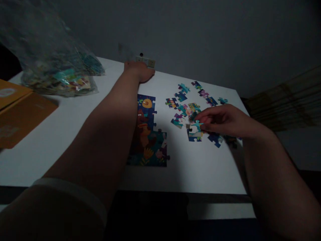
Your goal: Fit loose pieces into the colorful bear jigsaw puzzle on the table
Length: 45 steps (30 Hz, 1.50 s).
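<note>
So the piece [195,129] I'm on is pinched in my right hand [220,122], fingertips closed on its edge, and it sits low over the table [75,134] just right of the built section [147,134], among the loose pieces [187,100] scattered toward the far right corner. My left hand [140,71] is stretched way out to the far edge of the table, palm down next to a small pale block [145,61] by the wall; can't tell if those fingers are curled on anything or just resting flat. Bag [54,63] of more pieces is far left, orange box [20,110] in front of it. What worries me: it's really dark, so I could misread the piece's print and push it into the wrong slot. Also my left forearm lies right across the built section's edge, and if it drags it'll probably pop those joined pieces apart
</note>
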Each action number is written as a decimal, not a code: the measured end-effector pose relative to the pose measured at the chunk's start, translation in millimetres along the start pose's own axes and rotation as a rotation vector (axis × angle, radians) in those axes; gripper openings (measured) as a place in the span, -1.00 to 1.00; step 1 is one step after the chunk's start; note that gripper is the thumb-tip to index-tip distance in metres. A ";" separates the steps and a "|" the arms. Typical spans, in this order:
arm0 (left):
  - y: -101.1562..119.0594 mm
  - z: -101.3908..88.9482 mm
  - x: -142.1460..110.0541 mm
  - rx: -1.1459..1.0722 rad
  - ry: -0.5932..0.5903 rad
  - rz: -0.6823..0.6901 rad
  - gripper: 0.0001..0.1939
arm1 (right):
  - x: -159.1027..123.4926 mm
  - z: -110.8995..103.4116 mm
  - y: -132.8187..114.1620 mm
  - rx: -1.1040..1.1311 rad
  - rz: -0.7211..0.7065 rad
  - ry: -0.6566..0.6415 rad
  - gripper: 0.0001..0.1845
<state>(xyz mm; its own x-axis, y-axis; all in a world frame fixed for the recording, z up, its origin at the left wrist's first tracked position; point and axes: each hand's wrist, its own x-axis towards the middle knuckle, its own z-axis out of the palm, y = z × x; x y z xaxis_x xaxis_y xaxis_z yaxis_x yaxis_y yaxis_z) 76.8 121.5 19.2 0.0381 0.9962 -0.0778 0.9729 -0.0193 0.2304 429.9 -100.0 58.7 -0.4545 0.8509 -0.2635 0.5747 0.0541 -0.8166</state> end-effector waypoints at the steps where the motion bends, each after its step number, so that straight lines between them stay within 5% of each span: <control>1: -0.1 -0.3 1.2 -0.001 -0.002 -0.005 -0.17 | -0.2 -1.2 -0.1 -0.004 0.003 0.006 -0.58; 7: -0.8 -0.6 5.8 0.017 -0.015 0.008 -0.22 | 1.5 -3.0 3.4 -0.011 -0.002 0.150 -0.67; 18: 0.0 2.3 10.6 0.054 -0.011 0.023 -0.20 | 19.6 25.6 -4.3 0.091 0.039 0.217 -0.55; 26: -0.1 5.2 8.8 0.012 0.021 0.059 -0.30 | 10.3 28.6 -13.8 -0.208 -0.021 0.061 -0.69; 38: -0.7 10.9 13.0 -0.048 0.085 0.062 -0.36 | 26.2 54.9 -11.0 -0.399 -0.404 0.145 -0.52; 45: -3.3 11.3 14.3 -0.039 0.047 0.077 -0.18 | 20.4 41.9 -16.1 -0.470 -0.305 0.300 -0.67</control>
<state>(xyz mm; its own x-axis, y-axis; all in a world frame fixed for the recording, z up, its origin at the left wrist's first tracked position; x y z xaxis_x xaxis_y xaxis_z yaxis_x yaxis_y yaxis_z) 76.7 134.9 6.4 0.1008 0.9948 -0.0126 0.9579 -0.0936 0.2714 382.8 -105.4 45.0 -0.4735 0.8668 0.1564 0.7182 0.4828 -0.5012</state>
